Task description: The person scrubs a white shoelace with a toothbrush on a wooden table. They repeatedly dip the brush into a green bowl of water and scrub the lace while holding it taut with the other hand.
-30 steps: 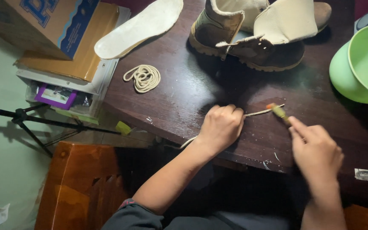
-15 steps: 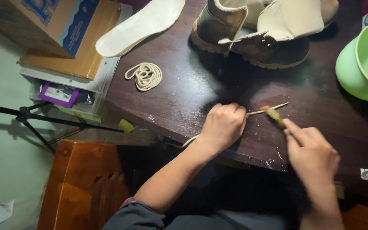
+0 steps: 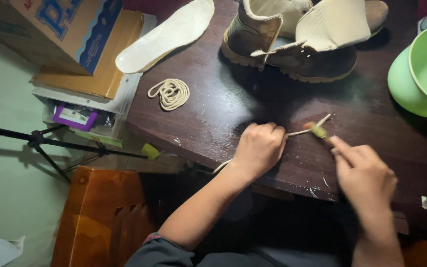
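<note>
While the dark wooden counter (image 3: 213, 113) carries everything, a cardboard box (image 3: 50, 29) sits at its left edge atop a flat yellow box (image 3: 100, 74) and a clear-lidded case (image 3: 82, 111) holding small packets. Two stacked green bowls (image 3: 421, 74), inside not visible, stand right of a brown boot (image 3: 297, 44). A pale insole (image 3: 166, 34) and coiled lace (image 3: 170, 93) lie near. The left hand (image 3: 259, 148), fingers curled shut, pins a pale shoelace (image 3: 300, 132) to the counter; the right hand (image 3: 364, 173) pinches a small brush (image 3: 317, 130) against it.
</note>
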